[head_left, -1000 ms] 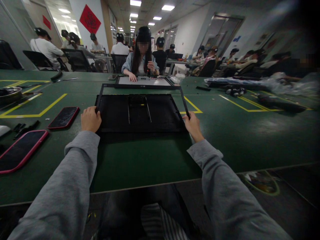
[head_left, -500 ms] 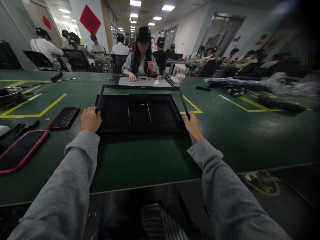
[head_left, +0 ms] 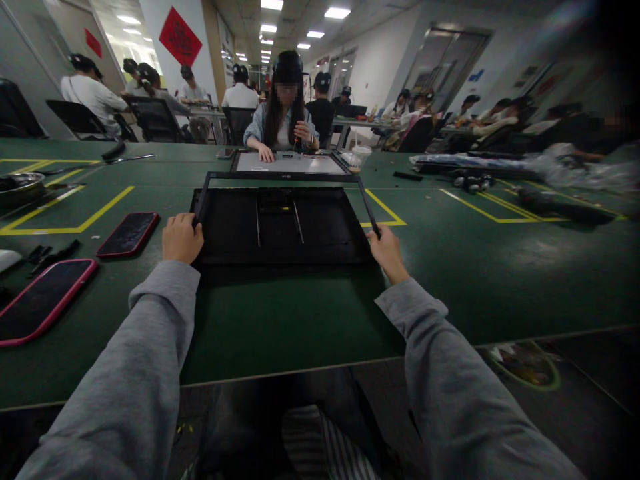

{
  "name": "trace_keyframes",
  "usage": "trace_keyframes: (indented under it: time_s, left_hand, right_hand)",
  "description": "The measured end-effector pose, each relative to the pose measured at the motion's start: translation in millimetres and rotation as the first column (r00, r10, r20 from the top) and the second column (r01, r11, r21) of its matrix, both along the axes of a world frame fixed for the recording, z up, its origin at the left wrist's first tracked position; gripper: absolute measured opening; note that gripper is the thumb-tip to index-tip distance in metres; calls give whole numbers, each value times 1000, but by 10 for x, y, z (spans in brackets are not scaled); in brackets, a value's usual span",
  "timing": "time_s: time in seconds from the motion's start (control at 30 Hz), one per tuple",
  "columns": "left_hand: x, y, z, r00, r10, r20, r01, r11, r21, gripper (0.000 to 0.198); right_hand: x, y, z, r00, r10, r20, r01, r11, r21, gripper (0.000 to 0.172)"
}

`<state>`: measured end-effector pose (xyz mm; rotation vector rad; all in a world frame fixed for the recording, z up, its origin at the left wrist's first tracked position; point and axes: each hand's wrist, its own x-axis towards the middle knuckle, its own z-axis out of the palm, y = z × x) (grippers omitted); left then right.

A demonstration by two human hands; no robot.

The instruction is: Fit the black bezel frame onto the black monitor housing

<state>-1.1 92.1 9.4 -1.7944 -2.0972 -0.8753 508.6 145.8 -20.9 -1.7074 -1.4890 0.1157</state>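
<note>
A black monitor back cover lies flat on the green table in front of me. A thin black bezel frame is lifted at an angle over it, far edge raised. My left hand is closed on the frame's near left corner. My right hand is closed on the frame's right side bar near its front end. Both arms wear grey sleeves.
Two phones in red cases lie at the left, with small black tools and a metal bowl beyond. Across the table a person works on a white panel. Other people sit at tables behind. Yellow tape lines mark the table.
</note>
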Motion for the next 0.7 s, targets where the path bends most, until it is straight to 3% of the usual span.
trace_keyframes:
  time_s: [0.37, 0.7]
  left_hand:
    - [-58, 42, -45, 999, -34, -18, 33, 999, -10, 42]
    - [-62, 42, -51, 999, -38, -2, 38, 999, -13, 41]
  right_hand:
    - [-9, -9, 4, 1000, -5, -31, 6, 1000, 17, 28]
    - [-31, -55, 51, 1000, 0, -1, 0, 998, -55, 32]
